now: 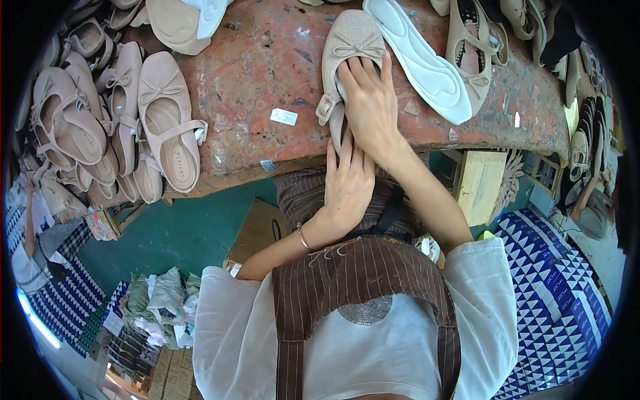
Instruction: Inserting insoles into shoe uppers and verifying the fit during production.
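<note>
A beige Mary Jane flat (pixel 352 41) with a small bow lies on the worktable, its toe pointing away from me. My right hand (pixel 371 110) has its fingers pushed into the shoe's opening, and the thumb lies along the outer side. At the heel end, my left hand (pixel 349 185) holds the back of the shoe between its fingers. The shoe's buckle strap (pixel 325 109) sticks out on the left. Whether anything is under my right fingers inside the shoe is hidden. Just right of the shoe lie white insoles (pixel 423 63), overlapping each other.
Piled beige shoes (pixel 167 120) crowd the left of the worn red tabletop (pixel 247 87). Another beige shoe (pixel 470 53) rests beyond the insoles. A white label (pixel 284 117) lies left of my hands. Patterned blue-and-white boxes (pixel 547 300) stand on the right; bagged bundles (pixel 163 300) lie lower left.
</note>
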`<action>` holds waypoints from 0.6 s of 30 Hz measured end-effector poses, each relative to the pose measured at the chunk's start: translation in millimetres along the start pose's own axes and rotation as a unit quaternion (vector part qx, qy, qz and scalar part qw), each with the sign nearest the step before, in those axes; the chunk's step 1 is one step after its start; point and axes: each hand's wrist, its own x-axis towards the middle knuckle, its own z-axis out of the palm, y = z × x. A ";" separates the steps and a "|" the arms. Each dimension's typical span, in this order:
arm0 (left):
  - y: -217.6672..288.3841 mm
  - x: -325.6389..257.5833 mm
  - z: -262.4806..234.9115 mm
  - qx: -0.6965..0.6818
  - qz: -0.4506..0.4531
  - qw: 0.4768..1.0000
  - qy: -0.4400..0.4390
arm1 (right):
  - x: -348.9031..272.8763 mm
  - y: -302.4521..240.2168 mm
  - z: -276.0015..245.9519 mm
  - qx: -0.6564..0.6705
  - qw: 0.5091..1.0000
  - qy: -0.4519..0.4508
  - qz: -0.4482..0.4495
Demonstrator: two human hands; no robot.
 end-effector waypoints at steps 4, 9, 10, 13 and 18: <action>-1.1 -1.4 -0.7 -0.019 0.002 0.999 0.044 | -1.5 2.2 -23.3 0.062 0.994 -0.058 -0.062; -1.6 -2.3 -1.3 -0.012 0.012 0.998 0.059 | -18.9 -2.8 -14.6 -0.057 0.995 -0.036 -0.071; -2.2 -0.2 -2.9 -0.014 0.016 0.998 0.058 | -8.4 -5.1 -13.7 -0.065 0.995 -0.067 -0.028; -2.1 4.9 -7.2 -0.018 0.013 0.997 0.072 | 17.9 2.5 -15.6 -0.097 0.982 -0.151 0.054; -4.8 -4.9 -0.8 -0.031 0.018 0.997 0.062 | -33.3 -13.9 -14.6 -0.056 0.997 0.021 -0.039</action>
